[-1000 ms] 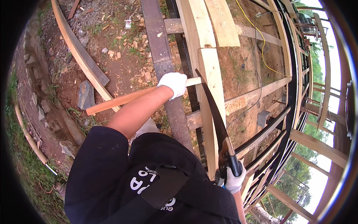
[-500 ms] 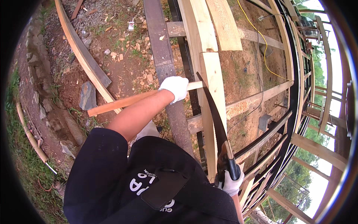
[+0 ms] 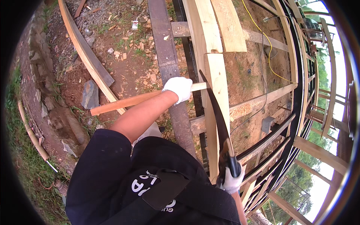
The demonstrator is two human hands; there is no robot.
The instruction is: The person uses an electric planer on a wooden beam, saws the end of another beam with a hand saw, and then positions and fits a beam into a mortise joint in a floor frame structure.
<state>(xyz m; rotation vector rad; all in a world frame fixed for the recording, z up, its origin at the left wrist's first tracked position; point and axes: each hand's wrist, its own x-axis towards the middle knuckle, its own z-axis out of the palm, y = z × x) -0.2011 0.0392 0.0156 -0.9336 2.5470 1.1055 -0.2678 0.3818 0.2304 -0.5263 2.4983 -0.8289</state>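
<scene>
My left hand, in a white glove, is closed around a narrow wooden strip and presses it over the dark beam. The strip's pale end reaches right to the blade of a handsaw. That saw lies lengthwise over a light squared timber, its tip pointing away from me. My right hand, also gloved in white, is wrapped around the saw's dark handle close to my body. How deep the teeth sit in the strip cannot be made out.
Rough boards lie at the far end of the frame. Crosspieces span bare earth on the right, with a yellow cord beyond. A long curved-looking plank, a flat stone and scattered wood chips are on the left ground.
The saw and my right hand have shifted slightly forward, away from my body. My left hand keeps its hold on the strip. The whole view has drifted a little.
</scene>
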